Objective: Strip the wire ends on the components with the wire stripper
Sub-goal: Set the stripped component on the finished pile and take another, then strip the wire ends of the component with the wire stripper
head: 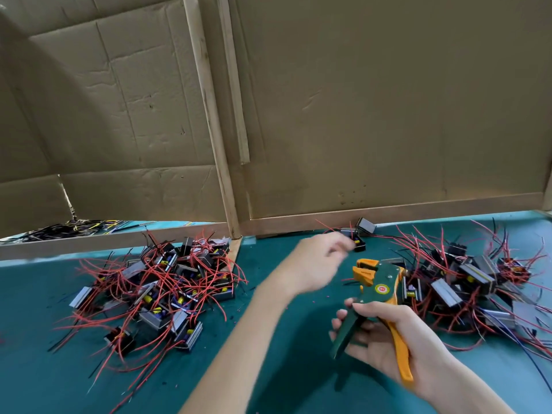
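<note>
My right hand [397, 345] grips the handles of the wire stripper [378, 289], a green and orange tool whose orange jaws point up and to the left. My left hand [313, 264] is blurred and reaches toward the back of the table. Its curled fingertips are right beside a small black component [360, 245] with red wires. Whether the fingers pinch it is unclear. A pile of black components with red wires [158, 288] lies at the left. A second pile of components [472, 288] lies at the right, just behind the stripper.
The work surface is a green mat [283, 354]. Cardboard walls [373, 115] on wooden frames close off the back. Another component [366, 225] leans against the wall's foot. Dark loose wires [65, 228] lie behind the left frame.
</note>
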Available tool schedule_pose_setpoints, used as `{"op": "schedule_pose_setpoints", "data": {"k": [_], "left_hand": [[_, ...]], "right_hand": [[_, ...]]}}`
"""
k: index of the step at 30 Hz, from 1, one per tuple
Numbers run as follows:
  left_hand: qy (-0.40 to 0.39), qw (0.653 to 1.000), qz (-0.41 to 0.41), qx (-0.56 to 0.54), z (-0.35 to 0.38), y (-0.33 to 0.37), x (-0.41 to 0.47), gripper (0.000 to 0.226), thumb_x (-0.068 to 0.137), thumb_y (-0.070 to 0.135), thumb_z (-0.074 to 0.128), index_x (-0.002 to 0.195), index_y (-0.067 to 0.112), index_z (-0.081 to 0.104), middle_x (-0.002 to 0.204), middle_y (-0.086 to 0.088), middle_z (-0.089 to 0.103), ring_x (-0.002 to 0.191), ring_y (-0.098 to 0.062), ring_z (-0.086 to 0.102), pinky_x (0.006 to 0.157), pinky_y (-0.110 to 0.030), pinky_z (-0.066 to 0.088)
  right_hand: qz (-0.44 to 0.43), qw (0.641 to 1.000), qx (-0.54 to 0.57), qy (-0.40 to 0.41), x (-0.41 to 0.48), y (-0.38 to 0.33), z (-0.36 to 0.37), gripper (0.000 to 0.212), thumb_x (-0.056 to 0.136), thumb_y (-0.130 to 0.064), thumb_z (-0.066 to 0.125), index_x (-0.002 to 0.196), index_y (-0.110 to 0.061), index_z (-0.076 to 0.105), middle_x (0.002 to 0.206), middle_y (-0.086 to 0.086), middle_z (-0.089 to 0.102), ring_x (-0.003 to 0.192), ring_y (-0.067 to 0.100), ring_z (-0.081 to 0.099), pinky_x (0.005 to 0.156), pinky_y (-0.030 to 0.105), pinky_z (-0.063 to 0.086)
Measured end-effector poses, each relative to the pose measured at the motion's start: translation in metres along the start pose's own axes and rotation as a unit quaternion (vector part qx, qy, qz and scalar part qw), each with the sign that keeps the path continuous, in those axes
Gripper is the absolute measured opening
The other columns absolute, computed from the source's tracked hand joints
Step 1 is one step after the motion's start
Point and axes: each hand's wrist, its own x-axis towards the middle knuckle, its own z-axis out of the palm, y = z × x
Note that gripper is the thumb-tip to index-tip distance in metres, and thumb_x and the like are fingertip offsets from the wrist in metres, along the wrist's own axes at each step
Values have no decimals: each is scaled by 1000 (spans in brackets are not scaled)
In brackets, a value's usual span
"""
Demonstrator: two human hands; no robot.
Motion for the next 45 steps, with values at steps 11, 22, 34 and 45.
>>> {"op": "schedule_pose_setpoints", "data": {"k": [11, 22, 34, 45], "left_hand": [[4, 875, -302, 379, -72, -132, -47, 31, 75, 31, 80, 105, 30, 72, 114, 2, 61, 118, -24, 40, 98, -40, 30], [70, 938, -154, 304, -54, -124, -37, 16, 77, 45, 73, 68, 34, 65, 101, 9, 63, 109, -21, 42, 87, -38, 24], [-29, 969, -76, 233, -5, -77, -31, 25, 78, 26, 72, 90, 21, 51, 97, -5, 63, 85, -25, 58, 71, -34, 45], [27, 998, -10, 64, 13, -97, -26, 18, 87, 19, 67, 82, 25, 52, 89, 9, 68, 87, -8, 63, 86, -29, 49]], "right_hand": [[-12, 1000, -26, 1, -2, -5, 4, 30, 66, 1, 64, 95, 5, 62, 81, 26, 65, 71, 42, 69, 64, 52, 58], [-8, 1000, -30, 0, -3, -3, 6, 26, 69, 2, 63, 95, 4, 63, 84, 26, 65, 72, 41, 69, 65, 52, 58], [-25, 999, -33, 3, -7, -4, 10, 27, 70, 2, 62, 97, 5, 61, 83, 26, 65, 72, 41, 68, 65, 52, 58], [-25, 999, -37, 2, -9, -4, 13, 25, 70, 1, 61, 94, 5, 61, 81, 25, 64, 69, 40, 68, 63, 51, 58]]}}
